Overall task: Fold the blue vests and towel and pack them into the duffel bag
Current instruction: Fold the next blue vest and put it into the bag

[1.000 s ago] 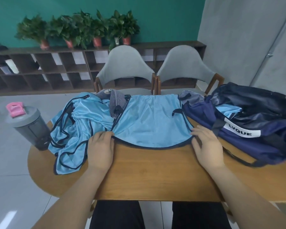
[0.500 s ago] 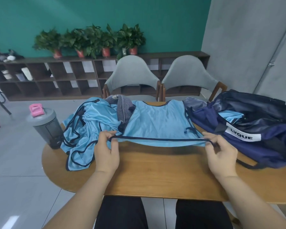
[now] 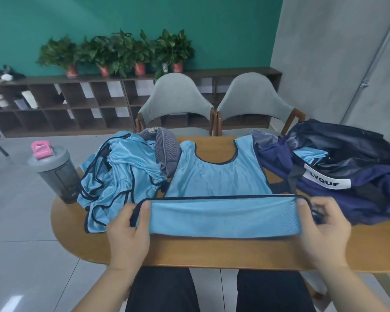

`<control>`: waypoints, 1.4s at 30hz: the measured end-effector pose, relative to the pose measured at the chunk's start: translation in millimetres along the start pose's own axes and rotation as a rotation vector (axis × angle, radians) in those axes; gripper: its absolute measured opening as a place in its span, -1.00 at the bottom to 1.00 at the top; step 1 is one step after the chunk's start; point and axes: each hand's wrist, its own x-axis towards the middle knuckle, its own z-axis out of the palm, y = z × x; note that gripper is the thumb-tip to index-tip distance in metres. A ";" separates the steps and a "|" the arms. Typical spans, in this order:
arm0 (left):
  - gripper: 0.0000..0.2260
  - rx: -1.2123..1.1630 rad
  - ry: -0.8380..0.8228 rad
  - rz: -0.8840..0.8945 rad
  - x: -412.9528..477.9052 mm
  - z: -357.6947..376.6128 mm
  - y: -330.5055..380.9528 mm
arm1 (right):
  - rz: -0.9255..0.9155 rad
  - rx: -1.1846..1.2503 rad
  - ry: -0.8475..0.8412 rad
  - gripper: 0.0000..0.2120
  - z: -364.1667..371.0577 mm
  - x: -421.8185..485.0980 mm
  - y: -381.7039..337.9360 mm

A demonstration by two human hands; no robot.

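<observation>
A light blue vest (image 3: 216, 179) with dark trim lies flat on the wooden table (image 3: 203, 251), neck hole away from me. Its near hem is lifted off the table. My left hand (image 3: 128, 230) pinches the hem's left corner and my right hand (image 3: 322, 226) pinches the right corner, stretching it taut. A heap of more blue vests (image 3: 119, 176) lies at the left, with a grey striped towel (image 3: 167, 152) on its far right side. The navy duffel bag (image 3: 338, 170) sits open at the right, a piece of blue fabric (image 3: 311, 154) showing inside.
A grey shaker bottle (image 3: 56, 172) with a pink cap stands at the table's left edge. Two grey chairs (image 3: 176, 104) face me across the table. Behind them a low shelf (image 3: 54, 104) carries potted plants. My legs are under the near edge.
Both hands went from resting flat at the vest's near corners to pinching the hem, and have lifted it off the table and drawn it toward me. The vest's neck hole now shows.
</observation>
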 end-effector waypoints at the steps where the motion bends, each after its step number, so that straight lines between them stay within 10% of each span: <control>1: -0.50 -0.032 -0.003 -0.026 0.0 -3.3 4.0 | -0.006 0.011 0.033 -0.86 -2.1 0.3 -4.6; 10: -0.67 -0.350 -0.347 -0.575 97.4 68.4 -0.7 | 0.121 -0.260 -0.258 -0.77 60.9 88.3 -0.8; 14: -0.73 0.067 -0.627 -0.333 86.1 91.1 -46.7 | 0.213 -0.408 -0.513 -0.79 82.4 79.3 51.3; 24: -0.84 0.474 -0.583 0.034 32.8 44.6 -23.4 | 0.206 -0.632 -0.576 -0.72 40.8 50.5 48.5; 36: -0.84 -0.136 -0.426 -0.701 114.5 111.3 -22.7 | 0.305 -0.530 -0.493 -0.86 95.1 125.3 25.2; 42: -0.84 0.231 -0.387 -0.421 74.2 117.6 -40.8 | 0.268 -0.759 -0.441 -0.81 104.7 81.3 59.6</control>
